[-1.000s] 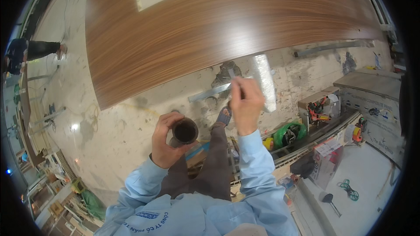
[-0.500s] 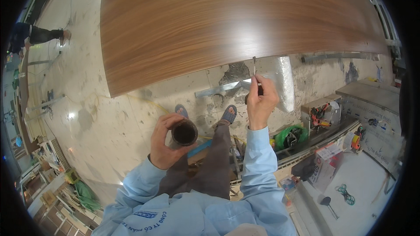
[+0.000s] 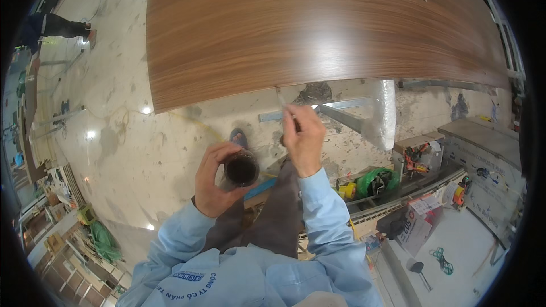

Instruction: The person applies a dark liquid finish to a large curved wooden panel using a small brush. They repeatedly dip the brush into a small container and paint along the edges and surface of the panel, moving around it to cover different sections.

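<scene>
My left hand (image 3: 212,181) is wrapped round a small round jar (image 3: 241,169) with dark contents, its mouth facing up. Between the fingers of my right hand (image 3: 306,139) is a small thin brush (image 3: 281,98). The brush's tip reaches the near edge of a large brown wood-grain panel (image 3: 324,28), and the blur hides whether it touches. The panel lies ahead of me, with a rectangular opening at its far side.
Below the panel edge are metal profiles (image 3: 344,119) and a foil-wrapped tube (image 3: 385,115). To the right stand a tool box (image 3: 419,156), a green bag (image 3: 380,182) and a worktop (image 3: 455,250) with a mallet (image 3: 417,266). Another person's leg (image 3: 65,27) shows at far left.
My right hand has moved left along the panel edge with the brush. The jar stays in my left hand, nearly unmoved. The panel appears shifted slightly right and down in view.
</scene>
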Motion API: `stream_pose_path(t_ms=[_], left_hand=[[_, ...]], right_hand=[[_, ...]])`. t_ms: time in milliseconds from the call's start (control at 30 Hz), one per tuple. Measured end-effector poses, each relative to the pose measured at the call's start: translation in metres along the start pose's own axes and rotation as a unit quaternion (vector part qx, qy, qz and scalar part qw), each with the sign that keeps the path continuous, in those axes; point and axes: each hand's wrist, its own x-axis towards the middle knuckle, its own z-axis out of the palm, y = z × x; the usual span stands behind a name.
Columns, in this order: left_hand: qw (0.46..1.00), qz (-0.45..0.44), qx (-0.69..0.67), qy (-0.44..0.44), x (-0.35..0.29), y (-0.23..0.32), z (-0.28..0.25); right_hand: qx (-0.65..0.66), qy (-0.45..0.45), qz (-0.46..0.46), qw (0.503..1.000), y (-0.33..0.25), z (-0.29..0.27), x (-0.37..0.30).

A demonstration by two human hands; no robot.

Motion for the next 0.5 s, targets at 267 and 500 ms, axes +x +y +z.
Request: stream_pose_path(t_ms=[267,500], left_hand=[[1.0,-0.003,0.017,0.014,-0.005,-0.012,-0.021],[0.998,0.008,0.047,0.034,0.004,-0.042,-0.038]], right_hand=[[-0.021,0.076,0.08,0.994,-0.015,0.01,-0.011],[0.028,-0.109,-0.009,0.994,-0.072,0.018,0.005]])
